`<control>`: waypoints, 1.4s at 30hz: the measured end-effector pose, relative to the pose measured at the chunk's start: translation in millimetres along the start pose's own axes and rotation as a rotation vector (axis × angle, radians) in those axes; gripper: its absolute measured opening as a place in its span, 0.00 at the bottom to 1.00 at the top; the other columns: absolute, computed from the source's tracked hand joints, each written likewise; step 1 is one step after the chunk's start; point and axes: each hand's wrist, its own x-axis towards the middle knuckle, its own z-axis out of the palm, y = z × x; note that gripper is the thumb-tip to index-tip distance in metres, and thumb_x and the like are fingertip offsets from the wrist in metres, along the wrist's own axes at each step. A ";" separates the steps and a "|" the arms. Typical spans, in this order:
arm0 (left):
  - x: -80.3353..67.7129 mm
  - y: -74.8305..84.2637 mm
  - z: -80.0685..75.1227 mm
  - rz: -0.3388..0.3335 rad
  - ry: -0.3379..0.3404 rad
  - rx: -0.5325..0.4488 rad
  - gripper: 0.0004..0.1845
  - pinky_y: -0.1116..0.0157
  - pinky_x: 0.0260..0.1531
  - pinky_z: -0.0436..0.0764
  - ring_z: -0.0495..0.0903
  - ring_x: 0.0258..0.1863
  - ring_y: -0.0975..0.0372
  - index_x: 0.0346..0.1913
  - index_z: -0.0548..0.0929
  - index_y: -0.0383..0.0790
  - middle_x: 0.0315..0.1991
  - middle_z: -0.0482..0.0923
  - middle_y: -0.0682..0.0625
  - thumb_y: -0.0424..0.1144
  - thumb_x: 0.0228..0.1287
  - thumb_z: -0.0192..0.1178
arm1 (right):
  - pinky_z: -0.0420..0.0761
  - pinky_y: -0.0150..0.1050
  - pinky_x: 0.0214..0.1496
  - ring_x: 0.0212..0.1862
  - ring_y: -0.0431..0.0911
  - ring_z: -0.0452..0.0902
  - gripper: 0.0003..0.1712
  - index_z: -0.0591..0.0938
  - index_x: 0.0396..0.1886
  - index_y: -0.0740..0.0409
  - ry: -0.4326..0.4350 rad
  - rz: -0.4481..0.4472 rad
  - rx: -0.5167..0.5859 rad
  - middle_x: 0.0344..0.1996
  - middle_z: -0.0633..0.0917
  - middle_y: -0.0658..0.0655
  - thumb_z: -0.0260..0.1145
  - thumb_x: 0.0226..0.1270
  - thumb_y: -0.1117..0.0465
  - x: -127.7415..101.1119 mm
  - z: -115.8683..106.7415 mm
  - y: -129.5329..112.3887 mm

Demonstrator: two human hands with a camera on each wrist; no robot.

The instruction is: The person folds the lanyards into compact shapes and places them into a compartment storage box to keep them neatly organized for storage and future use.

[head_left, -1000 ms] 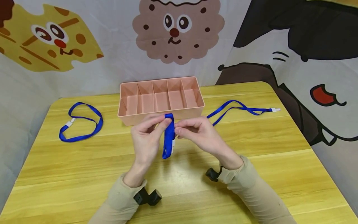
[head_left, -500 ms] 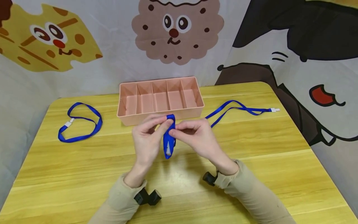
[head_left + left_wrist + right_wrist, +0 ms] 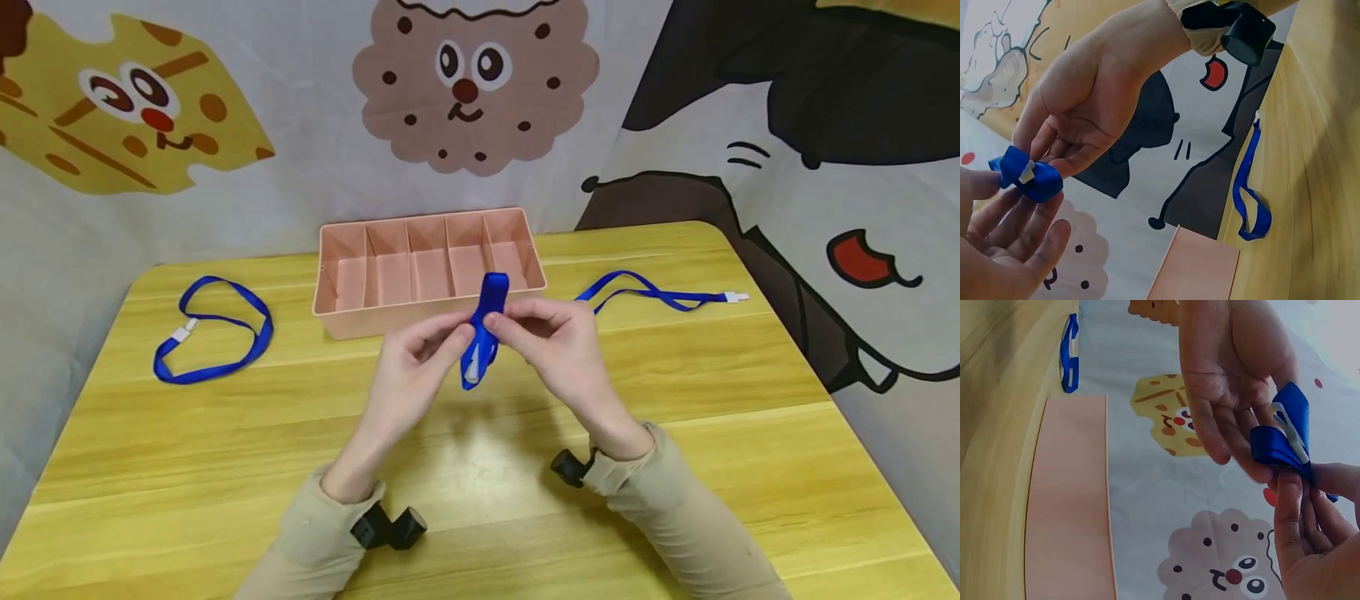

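1. Printed cloth backdrop point(image 3: 315, 150): the widest thing here, hanging along the far side
2. Wood-grain surface point(image 3: 225, 467): spreads beneath the work; a flat place to press the layers, should they slip in the air
3. Pink tray point(image 3: 360, 323): stands at the far middle, split into five compartments side by side. Its near wall is close to the knuckles, so small movements seem wise
4. Right lanyard point(image 3: 678, 296): lies loose at far right, crossing itself, one end out of sight behind the right hand in the head view; best not to snag it
5. Left lanyard point(image 3: 264, 337): lies in a loop left of the tray, well apart from the hands
6. Left grip point(image 3: 411, 362): pinching the left side of the folded strap, thumb towards the near side. It would serve well as the anchor – firm enough that no layer slides out
7. Right grip point(image 3: 558, 346): pinching the same strap from the right, free to straighten and tuck
8. Folded lanyard point(image 3: 482, 337): blue, layered, held up off the surface between both grips, before the tray's right half. One loop pokes up past the fingertips; evening the turns and lining up the edges should make it compact
9. White clip point(image 3: 473, 367): sits within the strap's near end – laying it flat along the folds should avoid a bulge
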 end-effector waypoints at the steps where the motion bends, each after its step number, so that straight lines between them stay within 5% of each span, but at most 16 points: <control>1: -0.3 0.0 0.2 -0.005 -0.007 0.007 0.14 0.72 0.49 0.87 0.88 0.42 0.76 0.58 0.84 0.23 0.53 0.87 0.29 0.28 0.77 0.58 | 0.90 0.31 0.43 0.36 0.36 0.90 0.07 0.89 0.41 0.74 0.002 0.005 -0.003 0.33 0.93 0.40 0.71 0.69 0.72 0.0 -0.5 -0.1; 6: -1.3 0.3 2.8 -0.025 0.052 -0.007 0.12 0.72 0.46 0.89 0.89 0.40 0.76 0.53 0.87 0.22 0.50 0.88 0.29 0.27 0.73 0.62 | 0.89 0.30 0.40 0.35 0.36 0.88 0.07 0.89 0.41 0.72 0.004 0.028 -0.027 0.31 0.91 0.35 0.72 0.68 0.70 -1.0 0.4 -0.7; 12: -4.2 1.8 9.3 -0.007 0.137 -0.008 0.10 0.71 0.46 0.89 0.89 0.38 0.74 0.49 0.89 0.24 0.47 0.90 0.30 0.26 0.68 0.67 | 0.89 0.32 0.40 0.35 0.35 0.89 0.06 0.89 0.41 0.71 0.021 0.034 -0.056 0.38 0.93 0.63 0.72 0.68 0.71 -2.1 1.5 -1.3; 15: -6.0 1.6 12.1 0.023 0.171 0.007 0.09 0.71 0.43 0.89 0.88 0.36 0.74 0.47 0.89 0.25 0.45 0.90 0.31 0.26 0.67 0.68 | 0.91 0.33 0.42 0.36 0.35 0.89 0.07 0.89 0.42 0.71 0.021 0.039 -0.052 0.41 0.91 0.71 0.72 0.68 0.70 -2.4 2.4 -1.7; 24: -10.0 -3.4 21.0 0.189 0.298 -0.016 0.10 0.74 0.35 0.86 0.85 0.31 0.74 0.47 0.89 0.24 0.41 0.89 0.29 0.23 0.64 0.70 | 0.92 0.37 0.44 0.37 0.33 0.90 0.08 0.89 0.44 0.74 0.036 0.024 -0.005 0.43 0.91 0.74 0.71 0.68 0.72 -3.0 6.7 -1.8; 28: -10.5 -5.1 24.3 0.251 0.301 -0.042 0.09 0.75 0.39 0.87 0.86 0.37 0.74 0.46 0.89 0.21 0.41 0.87 0.27 0.21 0.65 0.68 | 0.92 0.36 0.43 0.37 0.32 0.90 0.09 0.89 0.44 0.75 0.057 0.006 -0.019 0.43 0.91 0.73 0.71 0.69 0.72 -3.1 7.7 -0.2; 42: -10.4 -5.4 24.0 0.243 0.300 -0.020 0.11 0.74 0.41 0.89 0.86 0.37 0.75 0.47 0.89 0.23 0.41 0.88 0.30 0.21 0.62 0.70 | 0.92 0.36 0.46 0.42 0.32 0.89 0.09 0.89 0.45 0.76 0.034 -0.025 0.004 0.45 0.90 0.73 0.70 0.69 0.74 -3.1 9.8 3.6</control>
